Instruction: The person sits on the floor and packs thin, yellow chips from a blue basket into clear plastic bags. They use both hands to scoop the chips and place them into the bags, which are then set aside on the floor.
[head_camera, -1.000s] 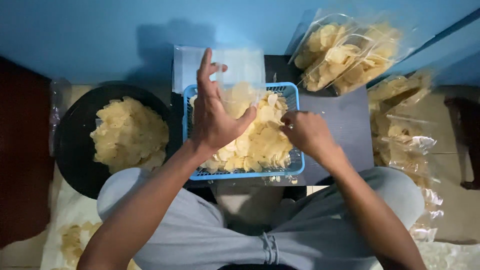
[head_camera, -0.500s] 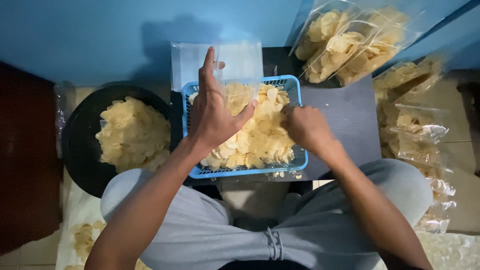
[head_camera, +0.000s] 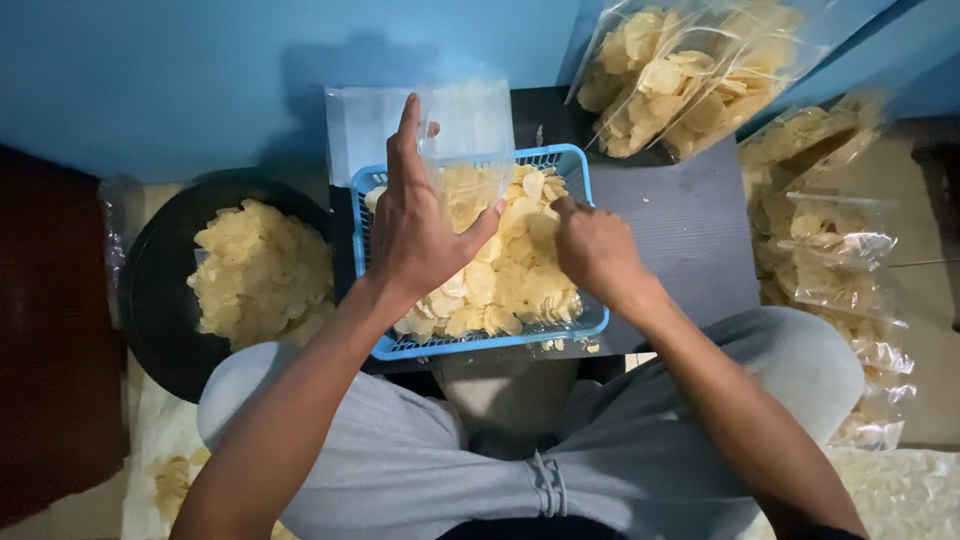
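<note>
between the knees, on a dark desk (head_camera: 690, 230): one black bowl (head_camera: 150, 300) of chips, one blue basket (head_camera: 480, 345) heaped with chips, several filled bags (head_camera: 690, 75). left hand (head_camera: 425, 225) pinches one clear bag (head_camera: 465, 135) open above the basket; right hand (head_camera: 595, 250), loosely curled, digs among chips. risk: a slack bag mouth would likely spill chips.

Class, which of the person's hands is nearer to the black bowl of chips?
Left. The left hand is over the basket's side beside the black bowl; the right hand is farther away.
</note>
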